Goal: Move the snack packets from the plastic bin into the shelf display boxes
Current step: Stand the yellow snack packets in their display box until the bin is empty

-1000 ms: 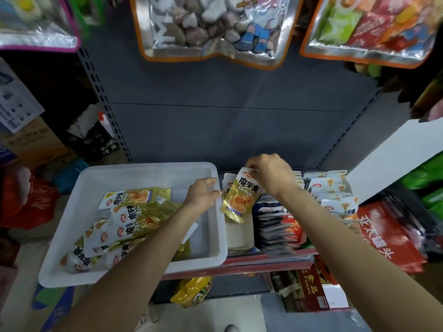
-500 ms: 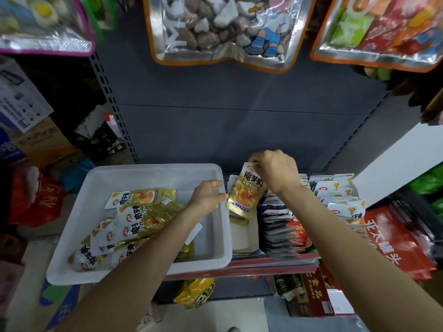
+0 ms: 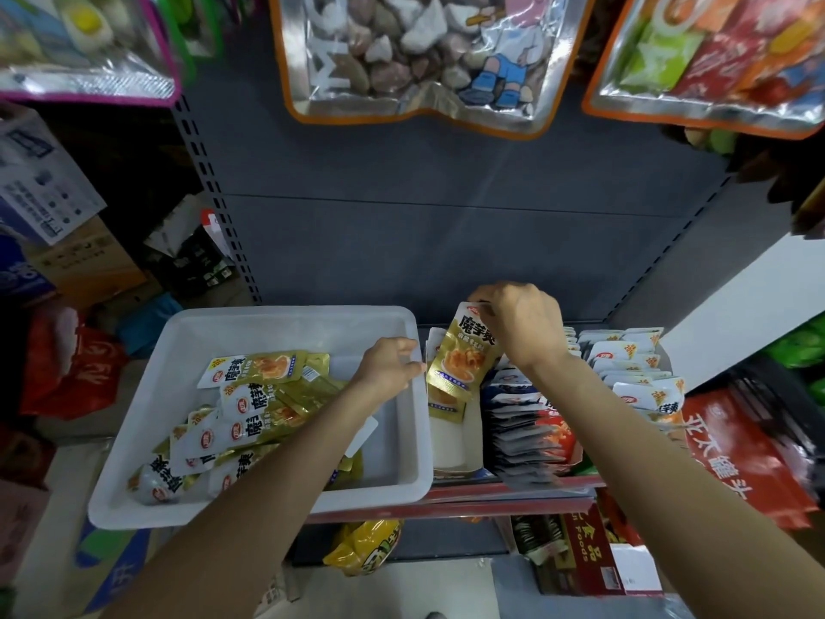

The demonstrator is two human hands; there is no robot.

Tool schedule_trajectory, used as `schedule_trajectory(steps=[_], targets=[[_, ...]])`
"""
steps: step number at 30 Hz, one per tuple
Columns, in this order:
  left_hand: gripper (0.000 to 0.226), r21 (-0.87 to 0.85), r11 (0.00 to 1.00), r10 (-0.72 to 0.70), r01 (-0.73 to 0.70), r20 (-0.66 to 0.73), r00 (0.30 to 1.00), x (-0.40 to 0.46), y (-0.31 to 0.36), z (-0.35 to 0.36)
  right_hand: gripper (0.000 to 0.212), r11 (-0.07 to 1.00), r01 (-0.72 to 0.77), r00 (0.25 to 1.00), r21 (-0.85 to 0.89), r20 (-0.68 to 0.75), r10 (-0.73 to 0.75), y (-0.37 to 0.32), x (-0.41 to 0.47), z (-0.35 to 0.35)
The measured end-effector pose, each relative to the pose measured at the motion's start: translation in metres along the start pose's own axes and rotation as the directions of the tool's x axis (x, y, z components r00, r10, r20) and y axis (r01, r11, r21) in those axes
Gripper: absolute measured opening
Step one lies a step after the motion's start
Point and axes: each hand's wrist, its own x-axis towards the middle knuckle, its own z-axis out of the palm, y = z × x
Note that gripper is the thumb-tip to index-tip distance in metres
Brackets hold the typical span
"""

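A white plastic bin [image 3: 134,444] sits on the shelf at the left and holds several gold-and-white snack packets [image 3: 263,404]. My right hand [image 3: 520,321] pinches the top edge of one gold snack packet [image 3: 460,355], which hangs upright over a white display box [image 3: 451,444] just right of the bin. Other gold packets stand at the back of that box. My left hand [image 3: 390,364] rests on the bin's right rim, fingers curled over it, touching the box's edge.
Two more display boxes stand to the right, one with dark and red packets [image 3: 531,422], one with white packets [image 3: 634,368]. Large snack bags [image 3: 424,55] hang overhead. A grey back panel [image 3: 424,225] closes the shelf. Red packages [image 3: 750,457] lie far right; cartons stack at the left.
My right hand has lifted the gold packet slightly and held it over the display box. My left hand has stayed at the bin's right rim. The camera has shifted a little.
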Motion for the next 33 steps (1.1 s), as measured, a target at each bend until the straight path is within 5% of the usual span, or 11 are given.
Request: schedule_trajectory(steps=[9, 14, 19, 29, 33], targets=[[0.058, 0.103, 0.995, 0.015, -0.014, -0.013, 1.0, 0.007, -0.005, 0.001, 0.022, 0.977, 0.183, 0.981, -0.106, 0.087, -0.174, -0.016, -0.012, 0.017], [0.058, 0.092, 0.996, 0.011, -0.01, -0.004, 1.0, 0.008, -0.007, -0.001, 0.018, 0.973, -0.087, 0.952, 0.216, 0.305, 0.018, -0.012, 0.0, 0.026], [0.058, 0.114, 0.994, 0.005, -0.007, 0.016, 1.0, 0.008, -0.006, 0.0, 0.019, 0.903, -0.235, 0.939, 0.361, 0.323, 0.116, -0.006, 0.007, 0.036], [0.038, 0.019, 0.998, 0.067, -0.066, -0.061, 0.996, -0.008, -0.017, -0.022, 0.018, 0.792, -0.186, 0.972, 0.581, 0.226, 0.062, -0.034, -0.011, 0.025], [0.028, 0.116, 0.991, 0.086, -0.063, -0.206, 0.975, -0.023, -0.058, -0.06, 0.029, 0.814, -0.149, 0.934, 0.561, 0.35, -0.07, -0.081, -0.02, 0.052]])
